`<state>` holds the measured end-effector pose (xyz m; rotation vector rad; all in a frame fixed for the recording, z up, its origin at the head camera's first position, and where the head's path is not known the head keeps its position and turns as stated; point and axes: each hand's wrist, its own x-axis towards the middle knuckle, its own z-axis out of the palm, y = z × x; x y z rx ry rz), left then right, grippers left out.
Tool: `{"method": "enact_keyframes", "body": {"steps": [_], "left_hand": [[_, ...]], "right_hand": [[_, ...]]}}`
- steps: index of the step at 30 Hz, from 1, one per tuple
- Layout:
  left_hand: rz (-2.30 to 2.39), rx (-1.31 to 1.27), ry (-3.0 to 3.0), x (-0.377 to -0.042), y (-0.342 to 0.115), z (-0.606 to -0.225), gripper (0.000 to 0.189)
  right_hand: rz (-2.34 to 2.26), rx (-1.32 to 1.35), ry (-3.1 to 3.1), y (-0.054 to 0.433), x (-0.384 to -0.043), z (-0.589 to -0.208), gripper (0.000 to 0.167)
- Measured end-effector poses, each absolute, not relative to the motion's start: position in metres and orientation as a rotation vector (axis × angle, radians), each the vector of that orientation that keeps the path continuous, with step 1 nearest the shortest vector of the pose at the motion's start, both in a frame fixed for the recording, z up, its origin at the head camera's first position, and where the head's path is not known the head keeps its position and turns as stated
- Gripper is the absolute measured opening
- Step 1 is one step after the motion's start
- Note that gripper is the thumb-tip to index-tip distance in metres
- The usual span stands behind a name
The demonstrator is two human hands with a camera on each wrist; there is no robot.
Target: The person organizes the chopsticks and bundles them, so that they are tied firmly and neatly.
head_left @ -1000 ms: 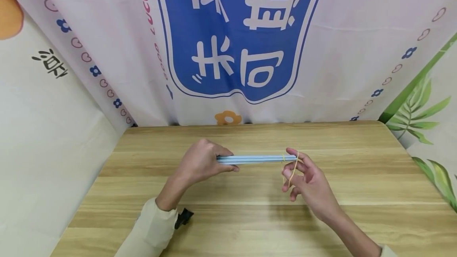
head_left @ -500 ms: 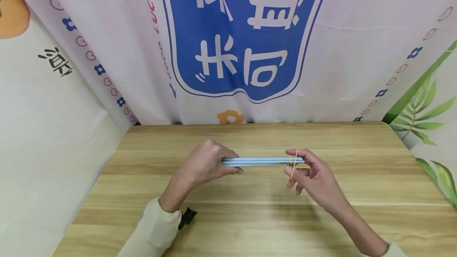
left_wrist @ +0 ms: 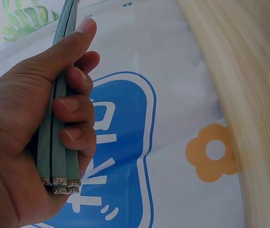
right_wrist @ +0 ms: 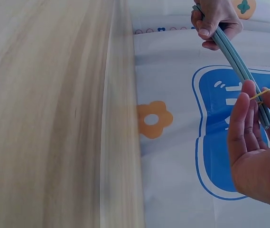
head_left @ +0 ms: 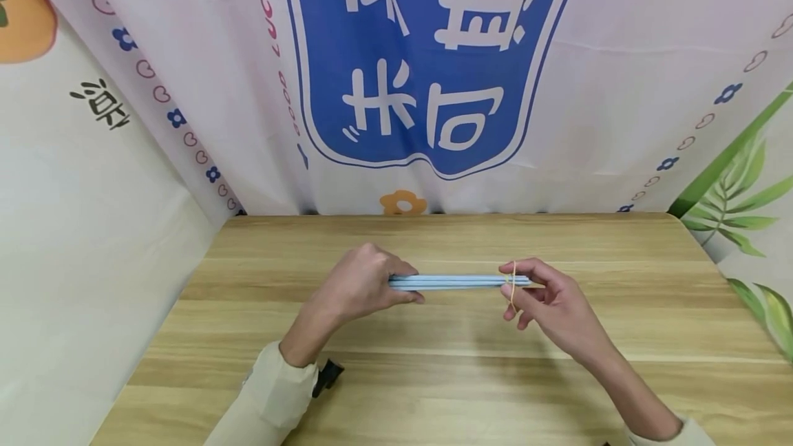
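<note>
A bundle of light blue chopsticks [head_left: 455, 282] is held level above the table, running left to right. My left hand [head_left: 362, 282] grips their left ends, and its fingers curl round them in the left wrist view, where the square butt ends [left_wrist: 61, 185] show below the palm. At the other end, my right hand [head_left: 551, 298] has its thumb and fingers on either side of the tips. A thin yellow rubber band [head_left: 513, 281] is stretched between those fingers and crosses the chopsticks. How it loops behind the fingers is partly hidden.
Below the hands lies a wood-grain table [head_left: 434, 377]. A printed cloth [head_left: 595, 122] hangs along its far edge, with further cloth at the left and right. A small black object [head_left: 327, 377] sits by the left sleeve.
The rubber band has shifted inward from the tips along the chopsticks, and the right thumb and fingers have drawn closer round the bundle. The left hand keeps its grip; the view has shifted slightly.
</note>
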<state>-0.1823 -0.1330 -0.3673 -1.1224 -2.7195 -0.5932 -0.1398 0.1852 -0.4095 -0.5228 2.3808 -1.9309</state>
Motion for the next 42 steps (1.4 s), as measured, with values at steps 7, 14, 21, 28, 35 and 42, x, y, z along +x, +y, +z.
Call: {"method": "enact_keyframes", "body": {"steps": [7,14,21,28,35,42], "left_hand": [[-0.611,-1.105,-2.718,-0.183,-0.133,-0.369,0.029],[-0.578,-1.07,-2.713,-0.186,-0.133,-0.371,0.031],[-0.577,-1.06,-2.729,-0.189,-0.131,-0.373,0.03],[-0.534,-1.042,-2.74,-0.189,-0.129,-0.374,0.028],[-0.496,-1.033,-2.765,-0.188,-0.13,-0.376,0.029],[-0.509,-1.042,-2.786,-0.188,-0.13,-0.378,0.028]], "right_hand": [[-1.894,-0.532,2.432,0.188,-0.141,-0.41,0.018],[-1.883,-0.542,2.465,0.188,-0.144,-0.409,0.019],[-1.908,-0.523,2.471,0.188,-0.145,-0.408,0.022],[-1.883,-0.521,2.488,0.19,-0.145,-0.407,0.039],[-1.751,-0.539,2.446,0.195,-0.147,-0.407,0.047],[-1.76,-0.558,2.395,0.194,-0.147,-0.407,0.028]]}}
